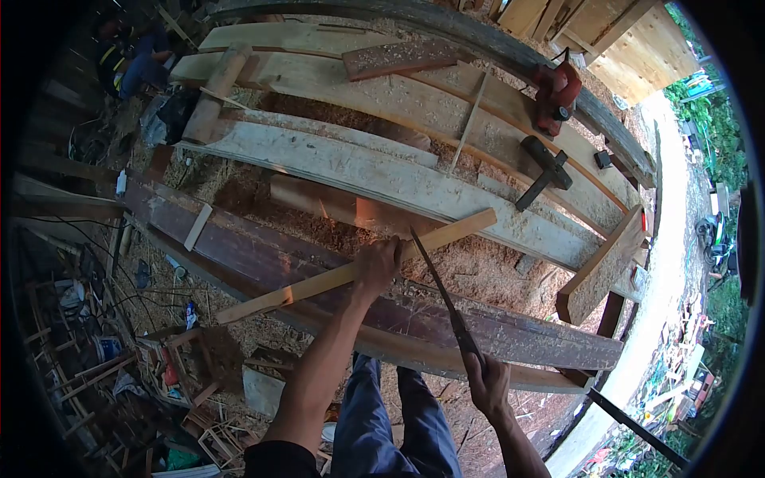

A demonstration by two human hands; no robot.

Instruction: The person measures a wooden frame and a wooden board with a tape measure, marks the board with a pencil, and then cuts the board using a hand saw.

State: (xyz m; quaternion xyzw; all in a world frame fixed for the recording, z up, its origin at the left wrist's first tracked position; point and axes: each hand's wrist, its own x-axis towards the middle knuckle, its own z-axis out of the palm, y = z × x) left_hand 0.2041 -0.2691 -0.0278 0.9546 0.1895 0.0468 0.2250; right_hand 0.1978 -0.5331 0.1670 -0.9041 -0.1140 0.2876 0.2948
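Note:
My left hand [377, 267] is closed around a long wooden strip [319, 281] near its middle. The strip slants from lower left to upper right, its right end overlapping the edge of a pale plank [335, 169]. In my right hand [488, 384] is the dark handle of a long narrow-bladed knife [437, 279], fingers wrapped around it. Its blade points up and away from me, the tip close beside the strip, just right of my left hand. A dark reddish beam [446, 320] runs across below the strip, in front of my legs.
A red power tool [556, 97] and a dark T-shaped tool [546, 174] lie on the boards at right. A short thick board [599, 267] crosses the plank ends. Wood shavings [486, 275] cover the ground. Another person [131, 60] is at far upper left, near scrap wood.

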